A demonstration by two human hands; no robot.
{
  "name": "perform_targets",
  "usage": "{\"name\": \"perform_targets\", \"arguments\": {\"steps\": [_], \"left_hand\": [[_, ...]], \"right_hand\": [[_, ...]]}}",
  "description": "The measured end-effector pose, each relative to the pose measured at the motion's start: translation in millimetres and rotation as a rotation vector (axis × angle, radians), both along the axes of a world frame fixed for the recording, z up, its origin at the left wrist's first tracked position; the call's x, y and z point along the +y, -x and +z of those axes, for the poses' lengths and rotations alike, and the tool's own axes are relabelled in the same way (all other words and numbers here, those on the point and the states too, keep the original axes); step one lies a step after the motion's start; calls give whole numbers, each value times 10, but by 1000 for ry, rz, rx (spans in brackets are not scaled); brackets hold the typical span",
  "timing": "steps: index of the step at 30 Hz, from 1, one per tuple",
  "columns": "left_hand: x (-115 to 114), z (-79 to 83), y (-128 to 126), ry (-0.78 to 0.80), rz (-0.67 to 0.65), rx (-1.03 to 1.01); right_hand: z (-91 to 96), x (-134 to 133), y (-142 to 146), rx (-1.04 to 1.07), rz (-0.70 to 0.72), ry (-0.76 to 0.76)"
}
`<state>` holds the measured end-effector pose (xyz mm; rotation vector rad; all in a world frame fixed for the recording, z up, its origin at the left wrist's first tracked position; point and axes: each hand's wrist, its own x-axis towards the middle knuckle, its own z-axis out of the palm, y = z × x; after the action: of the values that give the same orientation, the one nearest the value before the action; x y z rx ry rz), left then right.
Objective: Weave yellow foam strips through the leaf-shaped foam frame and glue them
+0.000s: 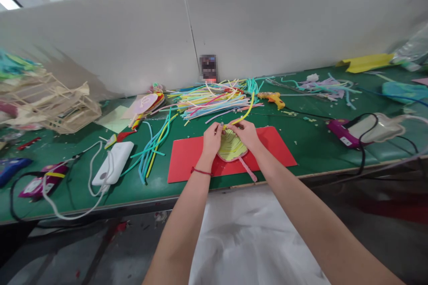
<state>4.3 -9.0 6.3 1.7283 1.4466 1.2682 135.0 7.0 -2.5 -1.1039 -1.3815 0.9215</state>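
Over a red board (187,160), I hold a small round fan (231,148) covered in rows of yellow-green pipe cleaner, with a pink edge and a pink handle (248,170) pointing toward me. A yellow pipe cleaner (245,115) runs from the fan's far edge between my hands and curves up and away to the right. My left hand (212,137) is closed in a pinch at the fan's upper left edge, on the pipe cleaner's end. My right hand (245,133) pinches the pipe cleaner at the upper right edge. My fingertips hide the exact contact.
Behind the board lies a heap of coloured pipe cleaners (214,103), with an orange glue gun (274,99) beside it. Several loose pipe cleaners (155,144), a white power bank (113,163) and cables are at left. A purple power strip (344,133) lies right.
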Motion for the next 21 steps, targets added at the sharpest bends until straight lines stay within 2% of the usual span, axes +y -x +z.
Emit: {"name": "perform_targets", "arguments": {"steps": [9, 16, 21], "left_hand": [[2, 22, -6, 73, -103, -183], [-23, 55, -15, 47, -76, -75], [-29, 22, -24, 45, -128, -20]], "right_hand": [[-22, 12, -10, -23, -35, 5], [-12, 4, -3, 14, -20, 22], [-1, 7, -13, 32, -12, -8]]}}
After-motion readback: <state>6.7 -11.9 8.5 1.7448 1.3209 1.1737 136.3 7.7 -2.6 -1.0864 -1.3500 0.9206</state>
